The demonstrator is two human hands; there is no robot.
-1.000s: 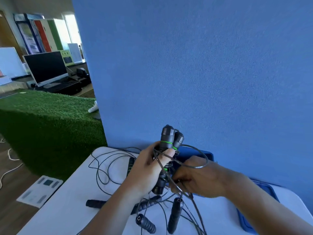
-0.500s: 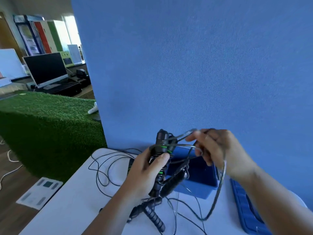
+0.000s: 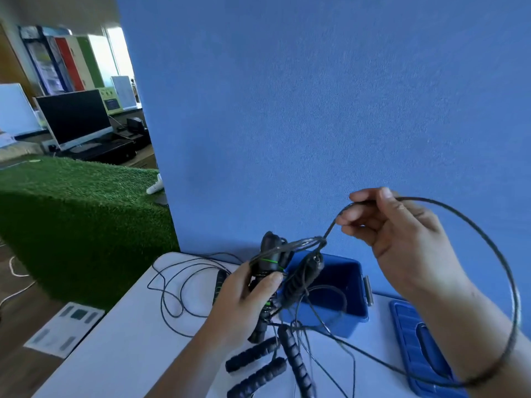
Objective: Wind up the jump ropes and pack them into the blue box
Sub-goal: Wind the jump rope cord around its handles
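My left hand (image 3: 244, 300) grips a pair of black jump-rope handles with green rings (image 3: 268, 261), held upright above the white table, with cord wound around them. My right hand (image 3: 396, 239) pinches the same rope's black cord (image 3: 488, 242) up high; the cord swings in a wide loop around my right forearm and back down to the table. Another black handle (image 3: 304, 275) dangles by the wound cord, over the open blue box (image 3: 344, 285) just behind my left hand. Several ribbed black handles (image 3: 293, 354) lie tangled on the table below.
The blue lid (image 3: 416, 349) lies flat to the right of the box. Loose cord loops (image 3: 178, 285) sprawl over the table's left part (image 3: 129, 340). A blue partition wall (image 3: 316, 110) rises right behind. A turf-covered block (image 3: 71, 211) stands left.
My right hand has risen up and to the right, pulling the cord into a much larger loop. My left hand holds the handles in about the same place.
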